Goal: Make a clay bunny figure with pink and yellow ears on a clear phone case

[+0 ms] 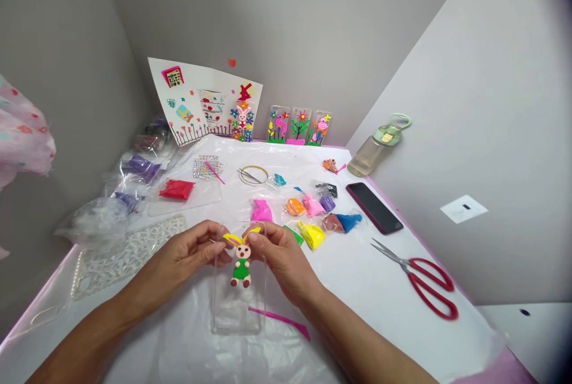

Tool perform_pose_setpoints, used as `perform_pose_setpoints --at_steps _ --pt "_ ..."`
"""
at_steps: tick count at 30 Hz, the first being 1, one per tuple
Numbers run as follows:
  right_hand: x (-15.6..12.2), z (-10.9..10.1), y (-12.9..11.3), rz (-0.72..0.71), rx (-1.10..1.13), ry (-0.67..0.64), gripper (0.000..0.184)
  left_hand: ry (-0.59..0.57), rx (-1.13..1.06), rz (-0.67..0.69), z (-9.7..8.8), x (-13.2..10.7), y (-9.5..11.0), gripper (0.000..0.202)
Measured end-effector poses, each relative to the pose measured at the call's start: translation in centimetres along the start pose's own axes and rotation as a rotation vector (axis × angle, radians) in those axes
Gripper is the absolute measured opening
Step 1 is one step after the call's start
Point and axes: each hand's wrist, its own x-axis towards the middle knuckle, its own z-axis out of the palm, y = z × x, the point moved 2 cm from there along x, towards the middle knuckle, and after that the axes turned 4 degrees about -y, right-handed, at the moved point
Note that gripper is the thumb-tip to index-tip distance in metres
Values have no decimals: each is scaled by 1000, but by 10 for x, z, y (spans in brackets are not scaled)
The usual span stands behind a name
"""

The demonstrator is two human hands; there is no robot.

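Note:
A clear phone case [236, 306] lies on the white table cover in front of me. On it sits a small clay bunny [242, 262] with yellow ears, a pale face, a green body and red feet. My left hand [190, 253] pinches at the bunny's left ear. My right hand [279, 256] pinches at the right ear, its fingers closed on the yellow clay. A pink modelling tool [281, 318] lies just right of the case.
Small bags of coloured clay [308, 217] lie behind my hands. Red scissors [424, 279], a dark phone [373, 207] and a bottle [375, 148] are at the right. Decorated cases [298, 126] and a picture [205, 104] lean on the wall. Plastic bags [134, 175] and a lace-patterned case [120, 253] sit left.

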Motion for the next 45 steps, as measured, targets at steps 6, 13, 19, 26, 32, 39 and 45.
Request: perform_pose_setpoints --at_steps 6,13,19,26,32,39,45 --pt "-2 -14 -17 -144 -249 63 38 10 -243 -35 1 4 -4 22" --pt "-11 -24 -36 -531 -976 68 26 20 -258 -18 0 5 -7 22" --pt "-13 -21 -33 -675 -1208 17 24 -35 -269 -39 3 4 -7 21" --pt "-12 -20 -32 -709 -1264 15 16 -83 -277 -43 3 5 -8 18" --pt "-14 -20 -36 -704 -1317 -33 14 -146 -295 -38 2 6 -13 15" --pt "-14 -22 -37 -702 -1323 -105 17 -173 -311 -45 1 6 -18 16" --pt "-15 -21 -38 -691 -1367 -141 17 -189 -308 -52 3 7 -19 17"
